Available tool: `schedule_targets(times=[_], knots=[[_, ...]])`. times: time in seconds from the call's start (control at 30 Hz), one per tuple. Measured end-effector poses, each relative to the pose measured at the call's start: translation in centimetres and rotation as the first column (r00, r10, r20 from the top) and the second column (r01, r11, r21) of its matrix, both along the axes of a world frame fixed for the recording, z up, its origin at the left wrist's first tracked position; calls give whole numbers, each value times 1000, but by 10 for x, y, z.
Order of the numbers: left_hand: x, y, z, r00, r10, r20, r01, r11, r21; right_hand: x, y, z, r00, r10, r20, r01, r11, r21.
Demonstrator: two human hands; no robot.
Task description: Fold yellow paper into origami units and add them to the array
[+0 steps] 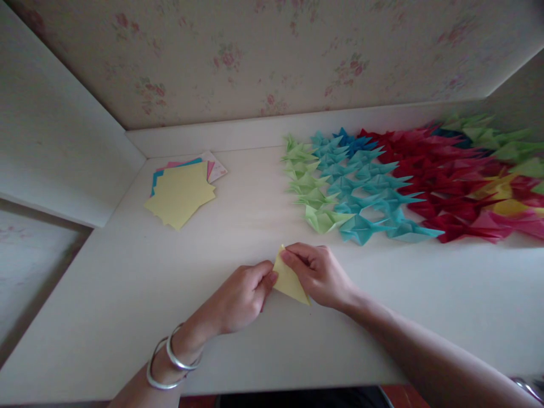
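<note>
A folded piece of yellow paper [290, 281] is held between both hands above the white table, near its front. My left hand [243, 296] pinches its left edge between thumb and fingers. At the upper corner and right side, my right hand [319, 272] grips the same paper with the thumb on top. The paper shows a roughly triangular face; its other layers are hidden by the fingers. Beyond the hands to the right stand rows of folded paper cranes, with a light green crane [325, 219] and a turquoise crane [363, 228] closest.
Yellow paper sheets [181, 192] lie fanned on the table at the left, over blue, pink and white ones. Many red cranes [446, 187] cover the right side. A white panel [55, 113] stands at the left, and a floral wall [255, 62] rises behind.
</note>
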State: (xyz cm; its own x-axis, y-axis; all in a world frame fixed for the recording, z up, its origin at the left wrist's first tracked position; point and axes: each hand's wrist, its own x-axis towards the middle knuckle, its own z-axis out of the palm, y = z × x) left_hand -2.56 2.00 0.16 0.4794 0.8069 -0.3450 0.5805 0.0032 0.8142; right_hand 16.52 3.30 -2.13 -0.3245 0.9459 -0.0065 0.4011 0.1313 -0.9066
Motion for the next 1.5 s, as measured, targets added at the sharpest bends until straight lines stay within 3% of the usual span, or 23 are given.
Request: schedule_targets(times=[0.1,0.3,0.43,0.53,0.6,0.73,0.83,0.9,0.97,1.07,1.23,1.5], knots=[[0,0,-1,1000,-25,-3,25,1000,-3,0,1,0,1000,-14,-26,13,999,-32],[2,-3,-5,999,-18,51,22,996,-87,0,-1,3,997,-77,-4,77,994,75],[1,-3,-9,994,51,93,-36,987,-156,-2,2,3,991,-117,-66,115,993,-40],[-1,0,-7,988,94,126,-74,985,-157,-1,4,5,988,-31,-149,7,988,-154],[-2,2,-6,983,125,132,-108,985,-132,0,3,6,985,25,-171,-54,984,-167],[0,4,-7,970,223,100,-226,974,15,1,-2,5,998,15,-58,-18,999,-47],[3,1,-13,928,370,31,-363,884,294,0,-5,2,999,-33,10,32,997,73],[5,-2,-16,931,364,7,-329,833,444,-1,-7,-1,996,-85,42,78,988,137],[7,-4,-16,960,279,17,-250,830,499,-2,-7,-5,989,-121,83,104,976,189],[9,-5,-14,975,210,66,-217,864,454,-3,-8,-7,991,-87,105,61,972,228],[9,-2,-11,939,242,242,-304,915,264,0,-9,-3,994,109,2,-107,977,182],[4,1,-13,879,310,362,-386,909,158,-1,-10,-3,998,65,-11,-62,986,152]])
